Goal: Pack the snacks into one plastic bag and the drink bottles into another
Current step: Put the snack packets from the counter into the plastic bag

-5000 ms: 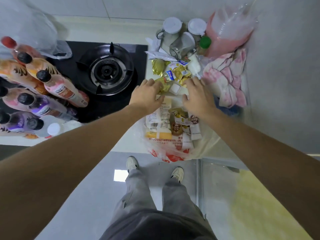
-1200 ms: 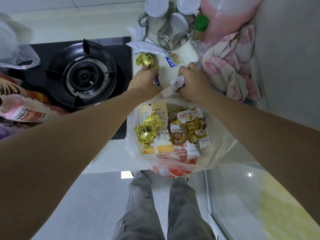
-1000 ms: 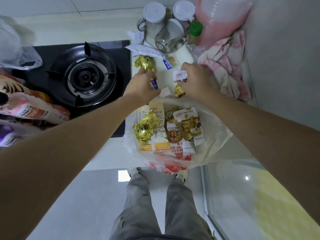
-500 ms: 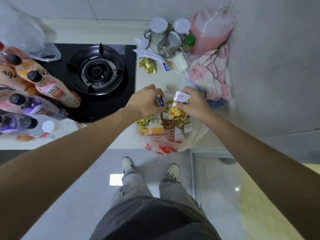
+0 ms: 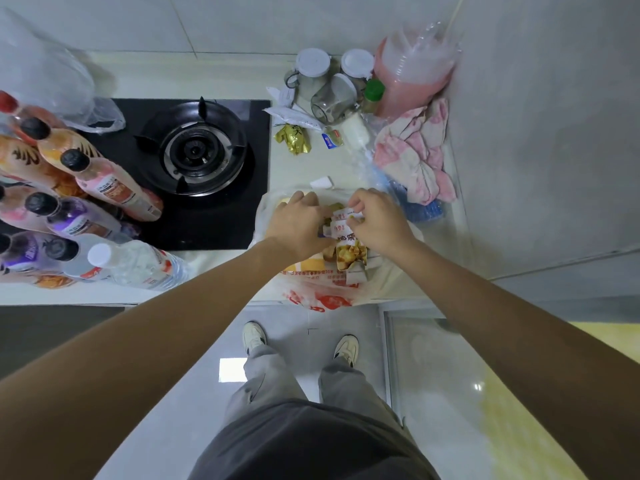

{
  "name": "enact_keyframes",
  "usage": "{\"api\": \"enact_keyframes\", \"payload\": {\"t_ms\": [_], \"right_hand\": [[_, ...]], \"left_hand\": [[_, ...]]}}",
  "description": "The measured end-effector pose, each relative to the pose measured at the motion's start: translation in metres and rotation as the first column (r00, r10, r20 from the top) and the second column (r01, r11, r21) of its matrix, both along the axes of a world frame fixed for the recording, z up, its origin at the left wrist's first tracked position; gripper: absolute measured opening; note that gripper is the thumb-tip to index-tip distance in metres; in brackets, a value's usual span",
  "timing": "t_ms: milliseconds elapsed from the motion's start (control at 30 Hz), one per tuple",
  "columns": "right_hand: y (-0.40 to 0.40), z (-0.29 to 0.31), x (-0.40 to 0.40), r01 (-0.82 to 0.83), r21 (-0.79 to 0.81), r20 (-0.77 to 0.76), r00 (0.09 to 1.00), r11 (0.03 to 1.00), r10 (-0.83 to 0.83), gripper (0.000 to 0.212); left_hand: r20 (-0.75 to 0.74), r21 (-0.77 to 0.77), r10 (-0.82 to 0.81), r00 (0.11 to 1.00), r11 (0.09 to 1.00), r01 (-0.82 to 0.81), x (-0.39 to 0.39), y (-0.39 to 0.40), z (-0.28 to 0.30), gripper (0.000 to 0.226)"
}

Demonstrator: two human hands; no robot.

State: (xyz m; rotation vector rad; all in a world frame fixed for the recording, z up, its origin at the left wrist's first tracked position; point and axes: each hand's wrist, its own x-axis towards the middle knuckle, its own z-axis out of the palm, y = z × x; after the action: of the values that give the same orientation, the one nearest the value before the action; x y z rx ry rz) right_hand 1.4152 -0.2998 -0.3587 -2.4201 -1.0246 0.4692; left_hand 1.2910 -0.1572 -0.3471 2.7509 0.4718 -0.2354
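Both hands (image 5: 341, 225) lowered over plastic bag (image 5: 388, 282); 2 snacks (image 5: 292, 138) left behind.

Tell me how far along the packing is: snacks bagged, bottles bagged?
Snacks mostly done: the snack bag at the counter edge holds many packets. In hand: both hands, left hand and right hand, are over it, the right pinching white packets. Left: the gold snack, blue packet and white piece on the counter, and all drink bottles, unbagged beside the stove.
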Motion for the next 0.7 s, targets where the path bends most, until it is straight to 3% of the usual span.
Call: {"api": "enact_keyframes", "payload": {"t_ms": [333, 533, 700], "right_hand": [[0.024, 0.001, 0.029, -0.007, -0.034, 0.093, 0.996, 0.999, 0.010, 0.023], [0.065, -0.014, 0.062, -0.007, -0.048, 0.080, 0.997, 0.999, 0.011, 0.034], [0.103, -0.039, 0.084, -0.068, -0.164, 0.114, 0.990, 0.984, 0.087, 0.051]], "left_hand": [[0.069, 0.041, 0.113, 0.991, 0.992, -0.116, 0.018, 0.034, 0.003, 0.046], [0.081, 0.042, 0.179, 0.980, 0.982, -0.183, 0.045, 0.071, -0.012, 0.048], [0.043, 0.053, 0.227, 0.973, 0.972, -0.229, 0.070, 0.111, -0.038, 0.056]]}}
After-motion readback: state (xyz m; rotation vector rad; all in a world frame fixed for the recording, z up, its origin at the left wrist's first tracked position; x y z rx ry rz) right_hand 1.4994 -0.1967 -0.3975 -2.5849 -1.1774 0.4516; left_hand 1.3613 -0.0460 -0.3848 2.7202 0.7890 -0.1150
